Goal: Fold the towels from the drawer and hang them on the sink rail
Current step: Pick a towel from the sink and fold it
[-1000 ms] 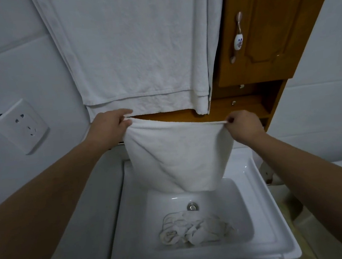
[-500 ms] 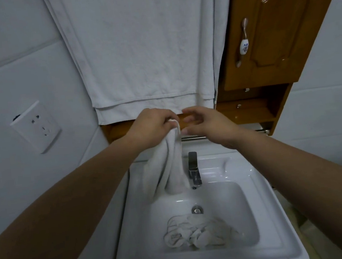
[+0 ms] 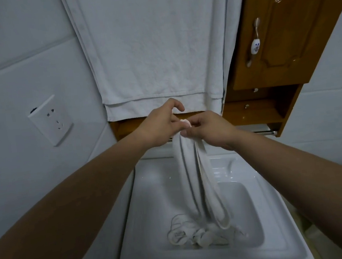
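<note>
A white towel (image 3: 198, 181) hangs doubled lengthwise from my hands over the white sink (image 3: 155, 193). My right hand (image 3: 209, 129) grips its top edges with curled fingers. My left hand (image 3: 161, 124) pinches the same top corner with thumb and finger, its index finger raised. The towel's lower end reaches a crumpled white towel (image 3: 188, 232) lying in the basin. A metal rail (image 3: 268, 133) shows behind my right wrist, mostly hidden.
Large white towels (image 3: 149, 48) hang on the wall above my hands. A wooden cabinet (image 3: 281, 31) with a handle stands at the upper right, an open shelf (image 3: 253, 108) below it. A wall socket (image 3: 50, 120) is at the left.
The towel was spread wide between my hands. My hands came together and it folded in half; my right hand has now taken hold of the joined top and the towel hangs lower.
</note>
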`<action>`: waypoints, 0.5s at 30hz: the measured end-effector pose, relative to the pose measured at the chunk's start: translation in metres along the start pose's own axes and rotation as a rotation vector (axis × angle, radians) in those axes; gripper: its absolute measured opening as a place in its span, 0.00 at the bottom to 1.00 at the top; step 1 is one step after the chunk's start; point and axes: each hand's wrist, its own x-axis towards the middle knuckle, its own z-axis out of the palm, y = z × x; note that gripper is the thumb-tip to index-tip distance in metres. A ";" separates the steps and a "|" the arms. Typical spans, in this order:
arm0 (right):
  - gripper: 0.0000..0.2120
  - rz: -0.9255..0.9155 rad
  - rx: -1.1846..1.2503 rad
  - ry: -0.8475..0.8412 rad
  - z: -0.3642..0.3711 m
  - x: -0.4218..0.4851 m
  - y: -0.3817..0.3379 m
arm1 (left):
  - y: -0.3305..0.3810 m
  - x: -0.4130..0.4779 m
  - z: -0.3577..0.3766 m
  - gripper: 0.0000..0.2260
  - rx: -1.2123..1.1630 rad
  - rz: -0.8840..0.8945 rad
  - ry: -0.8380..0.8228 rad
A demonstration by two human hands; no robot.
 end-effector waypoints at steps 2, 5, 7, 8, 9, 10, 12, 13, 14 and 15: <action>0.10 -0.022 -0.009 0.025 0.000 -0.003 -0.001 | 0.000 0.001 -0.004 0.15 -0.021 -0.012 0.012; 0.16 -0.038 -0.014 0.084 -0.004 -0.002 -0.002 | -0.001 0.003 -0.005 0.14 -0.176 -0.062 0.062; 0.20 -0.050 -0.005 0.115 -0.006 -0.001 -0.003 | -0.002 0.003 -0.002 0.16 -0.338 -0.075 0.059; 0.19 -0.052 0.008 0.130 -0.008 -0.001 -0.003 | -0.004 0.004 0.001 0.18 -0.394 -0.082 0.064; 0.18 -0.060 0.039 0.139 -0.011 -0.001 -0.004 | -0.006 0.004 0.003 0.19 -0.432 -0.095 0.072; 0.16 -0.071 0.090 0.144 -0.014 -0.002 -0.005 | -0.007 0.004 0.005 0.19 -0.470 -0.116 0.074; 0.13 -0.084 0.216 0.143 -0.021 -0.003 -0.006 | -0.010 0.002 0.007 0.17 -0.557 -0.155 0.036; 0.12 -0.090 0.260 0.139 -0.024 -0.004 -0.006 | -0.012 0.001 0.009 0.14 -0.584 -0.152 0.004; 0.12 -0.093 0.286 0.133 -0.026 -0.004 -0.007 | -0.014 -0.001 0.010 0.12 -0.599 -0.140 -0.026; 0.12 -0.095 0.296 0.122 -0.027 -0.005 -0.007 | -0.015 -0.002 0.011 0.11 -0.609 -0.121 -0.047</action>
